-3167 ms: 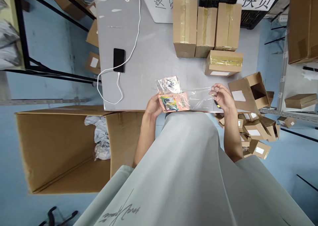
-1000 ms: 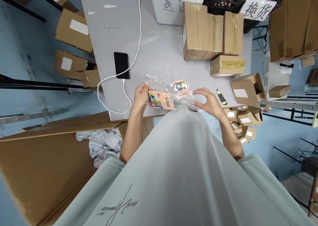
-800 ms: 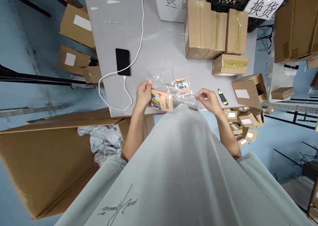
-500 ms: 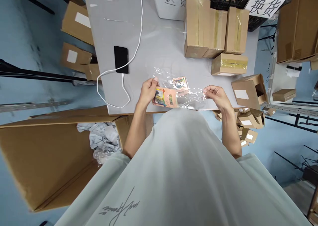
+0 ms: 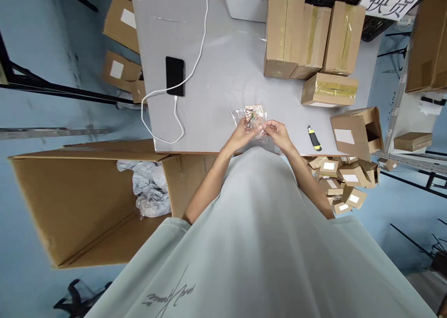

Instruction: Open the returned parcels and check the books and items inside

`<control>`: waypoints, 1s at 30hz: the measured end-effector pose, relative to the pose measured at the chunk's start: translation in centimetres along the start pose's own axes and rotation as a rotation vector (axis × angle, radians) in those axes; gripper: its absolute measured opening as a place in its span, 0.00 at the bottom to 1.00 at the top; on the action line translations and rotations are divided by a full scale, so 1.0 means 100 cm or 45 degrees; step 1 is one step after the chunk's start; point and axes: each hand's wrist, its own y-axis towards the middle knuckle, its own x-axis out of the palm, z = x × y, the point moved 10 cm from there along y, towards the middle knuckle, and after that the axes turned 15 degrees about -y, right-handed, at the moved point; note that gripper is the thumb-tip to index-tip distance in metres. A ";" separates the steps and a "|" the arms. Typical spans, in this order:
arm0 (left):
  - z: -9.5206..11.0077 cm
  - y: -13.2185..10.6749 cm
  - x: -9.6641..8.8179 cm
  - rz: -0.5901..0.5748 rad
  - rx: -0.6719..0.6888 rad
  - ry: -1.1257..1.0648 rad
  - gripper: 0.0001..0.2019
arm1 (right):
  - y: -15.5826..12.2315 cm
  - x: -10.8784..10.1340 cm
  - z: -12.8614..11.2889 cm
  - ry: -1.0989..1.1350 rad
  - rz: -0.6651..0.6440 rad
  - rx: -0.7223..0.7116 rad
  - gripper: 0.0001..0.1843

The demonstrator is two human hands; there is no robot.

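A transparent plastic bag (image 5: 257, 111) with colourful printed packets or cards inside lies between my hands, over the front edge of the table. My left hand (image 5: 243, 134) is closed on the bag's left side, thumb pressed on top. From the right, my right hand (image 5: 277, 132) pinches the bag close to the left thumb, so the fingertips of both hands nearly meet. Glare on the plastic and my fingers hide part of what is inside. Farther right on the table lies a black and yellow box cutter (image 5: 314, 138).
Taped cardboard boxes (image 5: 284, 29) stand at the back right, with an open small box (image 5: 352, 134) at the right edge. A black phone (image 5: 175, 76) lies left with a white cable (image 5: 195, 69). A large open carton (image 5: 91, 211) holding crumpled wrapping (image 5: 150, 192) stands lower left.
My hands were wide apart, stretching the bag; now they have come together at its middle. The bag is gathered up smaller. The box cutter has come into sight on the right.
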 end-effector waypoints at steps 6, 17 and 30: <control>0.019 -0.005 0.017 -0.055 0.096 0.105 0.39 | -0.004 -0.014 0.001 -0.075 0.052 -0.048 0.31; 0.022 -0.009 0.024 -0.221 0.120 0.040 0.33 | -0.015 -0.026 0.019 -0.217 0.133 -0.087 0.12; 0.044 -0.024 0.003 -0.093 0.174 0.203 0.18 | -0.022 -0.073 0.006 -0.861 0.458 0.103 0.05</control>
